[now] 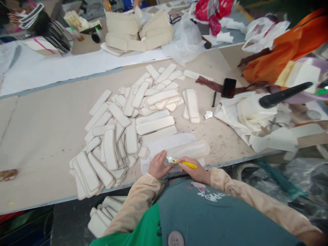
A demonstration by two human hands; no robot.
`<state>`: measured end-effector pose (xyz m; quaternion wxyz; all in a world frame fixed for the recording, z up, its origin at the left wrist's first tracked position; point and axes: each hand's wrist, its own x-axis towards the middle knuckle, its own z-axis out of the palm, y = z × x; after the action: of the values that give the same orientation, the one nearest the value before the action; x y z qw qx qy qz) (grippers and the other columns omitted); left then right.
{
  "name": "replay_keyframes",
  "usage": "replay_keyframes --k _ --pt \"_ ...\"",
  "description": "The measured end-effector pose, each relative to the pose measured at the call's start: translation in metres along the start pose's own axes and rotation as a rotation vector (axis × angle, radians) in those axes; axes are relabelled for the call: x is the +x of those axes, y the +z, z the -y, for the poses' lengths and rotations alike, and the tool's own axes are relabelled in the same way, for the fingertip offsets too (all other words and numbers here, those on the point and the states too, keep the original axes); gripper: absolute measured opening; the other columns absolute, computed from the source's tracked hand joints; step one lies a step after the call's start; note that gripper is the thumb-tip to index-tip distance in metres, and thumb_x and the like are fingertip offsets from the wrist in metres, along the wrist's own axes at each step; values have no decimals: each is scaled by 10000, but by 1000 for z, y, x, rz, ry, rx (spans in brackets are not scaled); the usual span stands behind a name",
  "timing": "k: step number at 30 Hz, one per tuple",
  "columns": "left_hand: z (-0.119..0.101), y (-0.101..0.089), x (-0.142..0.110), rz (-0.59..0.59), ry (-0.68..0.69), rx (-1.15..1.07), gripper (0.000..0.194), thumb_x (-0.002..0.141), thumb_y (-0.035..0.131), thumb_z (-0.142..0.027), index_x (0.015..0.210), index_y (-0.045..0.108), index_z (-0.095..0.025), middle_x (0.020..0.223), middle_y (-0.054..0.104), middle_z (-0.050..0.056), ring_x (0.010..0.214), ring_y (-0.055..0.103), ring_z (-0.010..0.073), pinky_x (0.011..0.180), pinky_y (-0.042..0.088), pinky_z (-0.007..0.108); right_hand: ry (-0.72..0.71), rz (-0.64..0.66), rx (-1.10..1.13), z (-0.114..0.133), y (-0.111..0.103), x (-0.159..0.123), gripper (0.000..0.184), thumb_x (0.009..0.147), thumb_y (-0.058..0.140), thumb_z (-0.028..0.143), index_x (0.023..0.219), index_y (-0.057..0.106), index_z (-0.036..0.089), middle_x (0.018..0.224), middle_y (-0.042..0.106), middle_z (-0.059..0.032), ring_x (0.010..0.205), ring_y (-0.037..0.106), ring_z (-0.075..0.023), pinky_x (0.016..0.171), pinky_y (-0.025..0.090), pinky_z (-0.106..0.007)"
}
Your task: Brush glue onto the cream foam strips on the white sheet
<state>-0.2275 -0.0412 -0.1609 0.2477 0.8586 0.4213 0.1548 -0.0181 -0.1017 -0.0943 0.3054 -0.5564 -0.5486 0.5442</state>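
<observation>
My right hand is closed around the yellow handle of a small brush, whose white-coated head points left. Beneath the brush lies a long pale strip with rounded ends, with a whitish streak along it. My left hand rests on the strip's left end, fingers stretched out and thumb close to the brush head. Under the strip is a white sheet. Just left and beyond it spreads a large heap of cream rounded pieces, some in overlapping stacks.
Further right lie a black phone, a dark slim tool and a white container with a black handle sticking out. An orange cloth lies beyond. Across the table, a person's hand shows near stacked beige panels.
</observation>
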Motion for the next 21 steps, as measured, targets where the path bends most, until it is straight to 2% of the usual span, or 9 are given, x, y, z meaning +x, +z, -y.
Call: replay_keyframes --k 3,5,9,12,15,19,21 --pt "-1 -1 0 -1 -10 8 739 721 633 -494 1339 391 -171 1300 510 136 1167 502 258 977 456 402 139 -91 87 -6 -9 -4 201 880 446 348 931 567 196 620 560 43 581 537 -110 591 442 -223" --pt "-2 -1 0 -6 -20 14 733 725 627 -498 1341 390 -179 1298 514 130 1162 506 256 976 457 404 189 -171 80 -9 -24 -11 217 868 459 365 914 579 191 601 550 46 568 527 -112 585 433 -228" --pt "-3 -2 1 -3 -23 10 727 730 626 -492 1344 385 -188 1297 517 122 1165 504 254 981 454 405 233 -370 -4 -13 -62 -35 227 847 486 385 891 589 187 582 532 46 559 515 -116 580 420 -234" --pt "-2 -2 1 -8 -15 8 719 735 626 -485 1341 385 -184 1301 513 126 1169 501 256 985 452 411 224 -456 -23 -8 -76 -47 220 839 503 390 888 587 193 587 526 44 558 512 -117 565 420 -234" --pt "-2 -1 1 -17 -14 3 720 733 628 -491 1340 383 -192 1295 518 128 1161 510 263 972 461 426 199 -365 87 1 -64 -39 229 846 488 399 897 577 194 598 549 36 558 530 -121 573 449 -241" --pt "-2 -2 2 -22 -10 5 735 722 637 -505 1340 383 -200 1278 533 129 1147 524 268 957 473 437 169 -162 261 6 -27 -9 253 850 479 411 931 565 187 655 597 19 608 570 -122 619 494 -253" --pt "-2 -2 1 -21 -13 11 739 713 647 -505 1331 393 -190 1270 539 131 1147 525 266 960 473 431 153 -113 302 4 -13 4 251 846 485 409 924 567 185 654 596 23 607 568 -117 621 501 -255"
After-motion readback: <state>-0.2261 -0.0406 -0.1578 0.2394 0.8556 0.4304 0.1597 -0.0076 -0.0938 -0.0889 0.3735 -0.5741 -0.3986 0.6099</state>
